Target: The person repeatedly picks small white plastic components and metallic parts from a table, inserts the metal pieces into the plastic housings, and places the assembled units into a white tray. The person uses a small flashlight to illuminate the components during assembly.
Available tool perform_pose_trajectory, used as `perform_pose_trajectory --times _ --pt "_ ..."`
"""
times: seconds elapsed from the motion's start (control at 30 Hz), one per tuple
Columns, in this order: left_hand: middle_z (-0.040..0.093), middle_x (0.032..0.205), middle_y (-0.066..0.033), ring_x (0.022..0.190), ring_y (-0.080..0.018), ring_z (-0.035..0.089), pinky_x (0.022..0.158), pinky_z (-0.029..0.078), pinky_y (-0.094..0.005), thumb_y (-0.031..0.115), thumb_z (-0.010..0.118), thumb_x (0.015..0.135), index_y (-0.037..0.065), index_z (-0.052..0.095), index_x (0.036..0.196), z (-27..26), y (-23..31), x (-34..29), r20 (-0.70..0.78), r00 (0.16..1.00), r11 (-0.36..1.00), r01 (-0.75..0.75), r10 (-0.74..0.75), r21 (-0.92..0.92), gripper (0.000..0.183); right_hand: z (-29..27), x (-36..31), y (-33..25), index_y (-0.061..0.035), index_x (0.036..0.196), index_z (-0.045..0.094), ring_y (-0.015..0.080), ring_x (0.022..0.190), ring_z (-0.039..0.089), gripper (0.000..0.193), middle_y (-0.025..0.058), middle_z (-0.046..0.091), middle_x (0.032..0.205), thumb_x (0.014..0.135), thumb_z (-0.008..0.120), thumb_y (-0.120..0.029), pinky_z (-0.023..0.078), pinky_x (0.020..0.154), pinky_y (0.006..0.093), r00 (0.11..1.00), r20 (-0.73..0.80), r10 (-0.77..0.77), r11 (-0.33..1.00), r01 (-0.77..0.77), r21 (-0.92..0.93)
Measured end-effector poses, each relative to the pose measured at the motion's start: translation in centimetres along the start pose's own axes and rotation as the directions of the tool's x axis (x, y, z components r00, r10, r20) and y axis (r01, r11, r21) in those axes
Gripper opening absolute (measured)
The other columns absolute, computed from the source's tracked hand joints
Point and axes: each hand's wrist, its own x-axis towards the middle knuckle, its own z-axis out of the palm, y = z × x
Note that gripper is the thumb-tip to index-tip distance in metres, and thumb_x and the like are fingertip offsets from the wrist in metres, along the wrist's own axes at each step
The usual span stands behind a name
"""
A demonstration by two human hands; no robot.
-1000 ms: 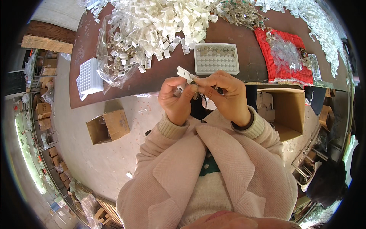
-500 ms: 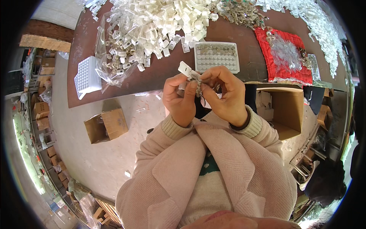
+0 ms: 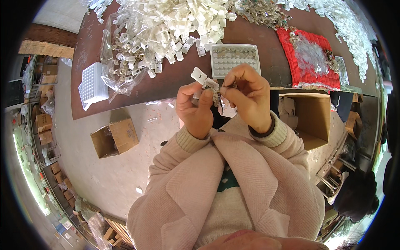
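My left hand is closed on a small white hinged plastic case, its lid swung up and away from the body. Small metallic bits also show at the fingers, too fine to name. Close beside it, my right hand pinches thumb and forefinger together; what lies between them, if anything, is too small to make out. Both hands are raised in front of the table's near edge. Just behind them lies a white tray with rows of small round pieces in its cells.
Many similar white cases are heaped on the brown table, some in a clear bag. Stacked white trays stand at left. A red cloth carries clear pieces. Open cardboard boxes are below.
My right hand has drawn slightly away from the white case, leaving a small gap between the hands. The left hand still holds the case. The view has shifted slightly.
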Motion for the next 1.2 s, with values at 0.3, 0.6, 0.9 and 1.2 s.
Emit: perform_pose_trajectory --times 0.3,0.6,0.9,1.2 --pt "0.067 0.093 -0.0062 0.062 -0.007 0.053 0.054 0.044 -0.0196 0.006 0.063 0.098 0.006 0.056 0.11 0.1 1.1 0.1 -0.002 0.971 0.935 0.23 -0.239 -0.27 0.014 0.9 -0.1 1.1 -0.0022 0.109 0.068 0.0118 0.067 0.063 0.029 0.0039 0.065 0.08 0.082 0.066 0.005 0.05 0.06 0.0247 0.997 0.082 0.008 0.995 0.0 -0.095" --pt "0.07 0.101 -0.0127 0.062 -0.0054 0.05 0.048 0.035 -0.0165 0.008 0.062 0.099 0.006 0.058 0.11 -1.5 -0.2 0.1 -0.048 0.9 0.895 0.423 -0.433 -0.141 0.013 -2.7 0.0 1.1 -0.0033 0.108 0.073 0.0269 0.085 0.069 0.023 0.0151 0.068 0.102 0.084 0.073 -0.003 0.055 0.073 0.0327 0.962 0.083 -0.258 0.767 0.256 -0.589" --pt "0.071 0.103 -0.0151 0.059 -0.0052 0.046 0.044 0.031 -0.0162 0.007 0.063 0.098 0.008 0.059 0.11 -2.6 -0.7 0.6 0.016 0.9 0.888 0.433 -0.436 -0.152 0.013 -4.9 5.2 4.6 -0.0052 0.099 0.071 0.0303 0.082 0.065 0.015 0.0104 0.067 0.09 0.084 0.071 -0.005 0.053 0.07 0.0387 0.884 0.085 -0.46 0.294 0.242 -0.925" --pt "0.071 0.101 -0.0147 0.059 -0.0046 0.045 0.045 0.03 -0.0164 0.006 0.062 0.098 0.008 0.058 0.11 -3.0 -0.5 1.1 0.012 0.908 0.898 0.415 -0.418 -0.147 0.013 -4.1 6.1 4.8 -0.0076 0.095 0.068 0.03 0.085 0.063 0.011 0.0085 0.063 0.09 0.083 0.068 -0.006 0.053 0.071 0.041 0.923 0.129 -0.363 0.264 0.235 -0.936"
